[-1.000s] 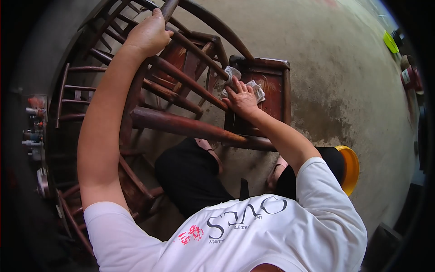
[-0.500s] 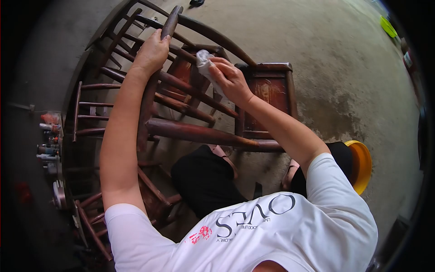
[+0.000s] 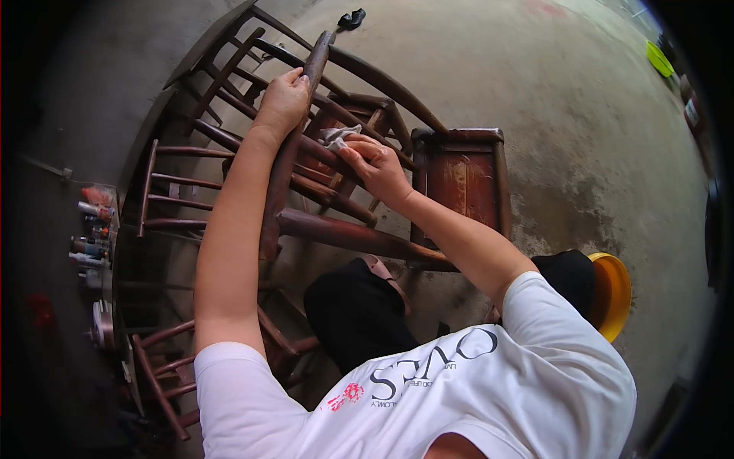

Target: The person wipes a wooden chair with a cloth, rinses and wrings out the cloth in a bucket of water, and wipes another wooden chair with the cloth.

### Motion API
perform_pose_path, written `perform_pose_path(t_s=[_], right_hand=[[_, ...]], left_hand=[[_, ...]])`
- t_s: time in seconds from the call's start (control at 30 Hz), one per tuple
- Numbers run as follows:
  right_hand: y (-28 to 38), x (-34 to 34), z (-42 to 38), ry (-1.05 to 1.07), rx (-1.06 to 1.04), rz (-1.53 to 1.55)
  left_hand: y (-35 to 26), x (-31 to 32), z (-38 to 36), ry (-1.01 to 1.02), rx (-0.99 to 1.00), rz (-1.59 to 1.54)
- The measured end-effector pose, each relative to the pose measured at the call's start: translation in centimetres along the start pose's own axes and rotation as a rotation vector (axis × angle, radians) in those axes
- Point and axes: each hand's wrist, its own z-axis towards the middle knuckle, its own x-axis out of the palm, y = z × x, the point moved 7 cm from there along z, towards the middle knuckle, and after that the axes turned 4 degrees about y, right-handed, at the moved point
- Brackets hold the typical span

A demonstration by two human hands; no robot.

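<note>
1. Fingers (image 3: 362, 145) of the right hand (image 3: 386, 174): bent closed on a pale cloth (image 3: 336, 138), which protrudes beyond their tips, over a spindle (image 3: 323, 156) of the wooden chair (image 3: 462, 183).
2. Left hand (image 3: 284, 102): fingers wrapped round the chair's top rail (image 3: 319, 53).

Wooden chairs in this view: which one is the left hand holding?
The chair whose worn seat panel lies farthest right in the picture. The left hand grips its top rail; it grips none of the other chairs.
</note>
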Motion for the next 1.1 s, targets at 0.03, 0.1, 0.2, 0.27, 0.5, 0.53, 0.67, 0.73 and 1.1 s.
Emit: perform_pose_path(t_s=[0.03, 0.1, 0.2, 0.27, 0.5, 0.53, 0.67, 0.73, 1.1], right_hand=[[0.4, -0.3, -0.2, -0.029, -0.003, 0.111], [-0.4, -1.0, -0.9, -0.071, 0.188, 0.445], [-2.0, -1.6, 0.2, -0.101, 0.448, 0.798], [-0.3, -2.1, 4.0, -0.125, 0.407, 0.636], [-1.4, 0.9, 7.3, -0.002, 0.003, -0.453], [-2.3, 0.3, 6.4, 0.008, 0.085, -0.460], [-8.4, -1.5, 3.2, -0.052, 0.113, -0.459], [-11.5, -3.7, -0.7, 0.021, 0.208, -0.525], [4.4, -0.4, 2.3, 0.047, -0.061, -0.153]], left_hand=[[-0.1, 0.1, 0.1, 0.005, 0.029, 0.017], [0.0, -0.2, 0.5, -0.003, 0.062, 0.036], [0.0, -0.3, 0.4, -0.074, 0.117, 0.060], [0.3, -0.1, 0.5, -0.020, 0.032, 0.003], [1.3, 0.2, 0.5, 0.057, -0.020, -0.198], [1.4, 0.5, 0.4, 0.058, -0.025, -0.199], [1.9, 0.2, 1.6, 0.006, 0.094, -0.020], [1.0, 0.4, 1.6, 0.033, 0.093, 0.033], [1.7, 0.9, 1.2, 0.121, -0.019, -0.342]])
